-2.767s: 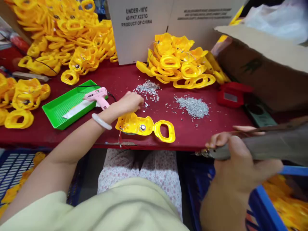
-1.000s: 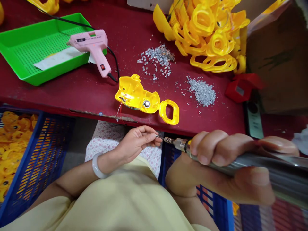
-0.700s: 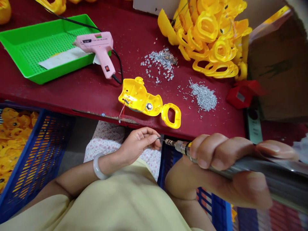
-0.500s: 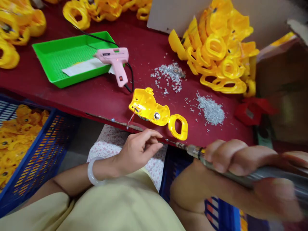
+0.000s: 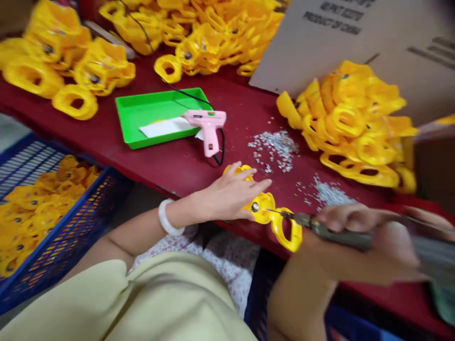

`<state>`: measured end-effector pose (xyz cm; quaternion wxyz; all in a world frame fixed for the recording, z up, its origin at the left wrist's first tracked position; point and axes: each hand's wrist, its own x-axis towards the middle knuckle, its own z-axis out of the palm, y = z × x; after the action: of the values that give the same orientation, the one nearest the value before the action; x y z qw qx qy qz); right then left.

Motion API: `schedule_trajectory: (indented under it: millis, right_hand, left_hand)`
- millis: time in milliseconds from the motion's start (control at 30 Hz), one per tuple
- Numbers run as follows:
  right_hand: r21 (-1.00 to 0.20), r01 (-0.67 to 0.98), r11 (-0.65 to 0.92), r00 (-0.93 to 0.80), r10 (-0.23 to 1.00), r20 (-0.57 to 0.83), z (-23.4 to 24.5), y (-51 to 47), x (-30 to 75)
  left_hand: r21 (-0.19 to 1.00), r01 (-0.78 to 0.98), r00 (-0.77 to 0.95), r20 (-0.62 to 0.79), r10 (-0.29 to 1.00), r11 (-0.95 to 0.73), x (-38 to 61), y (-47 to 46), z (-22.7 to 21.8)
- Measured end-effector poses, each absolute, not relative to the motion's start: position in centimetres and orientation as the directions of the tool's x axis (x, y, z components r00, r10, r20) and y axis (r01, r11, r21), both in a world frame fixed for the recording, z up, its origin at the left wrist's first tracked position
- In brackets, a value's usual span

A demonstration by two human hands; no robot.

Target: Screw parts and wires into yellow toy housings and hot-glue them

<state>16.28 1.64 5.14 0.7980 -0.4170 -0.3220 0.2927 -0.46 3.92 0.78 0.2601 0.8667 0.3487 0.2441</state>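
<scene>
Maroon tabletop [image 5: 241, 102], glossy curved shell [image 5: 265, 201], cylindrical driver [image 5: 360, 240] in right hand [image 5: 394, 240]

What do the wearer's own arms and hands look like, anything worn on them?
Left hand: ungloved, smooth white bangle at the wrist, short pale-yellow sleeve higher up. Right hand: also ungloved, somewhat blurred; its sleeve isn't in view.
</scene>
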Motion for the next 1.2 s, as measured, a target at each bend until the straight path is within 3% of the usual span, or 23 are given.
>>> schedule_trajectory:
  millis: [67, 133, 433, 933, 1200]
  right_hand:
    - [-0.770, -0.063, 0.635, 0.533, 0.673, 0.512, 4.9, 1.9, 15.7]
    - [-0.739, -0.045, 0.672, 0.483, 0.662, 0.572, 4.4, 2.1, 15.5]
    - [-0.771, -0.022, 0.637, 0.474, 0.685, 0.553, 3.7, 2.5, 15.1]
    - [-0.786, 0.039, 0.616, 0.504, 0.668, 0.548, 2.9, 3.6, 14.5]
    - [-0.801, -0.015, 0.598, 0.358, 0.751, 0.555, 2.7, 4.7, 14.5]
  left_hand:
    - [0.597, 0.496, 0.624, 0.260, 0.737, -0.631, -0.3, 3.5, 0.4]
    - [0.562, 0.519, 0.615, 0.278, 0.737, -0.645, -0.2, 3.3, 0.3]
    - [0.450, 0.563, 0.633, 0.304, 0.712, -0.693, 0.0, 3.1, 0.3]
    - [0.486, 0.542, 0.633, 0.302, 0.713, -0.686, 0.0, 3.3, 0.3]
    - [0.526, 0.527, 0.636, 0.278, 0.720, -0.668, 0.1, 3.7, 0.3]
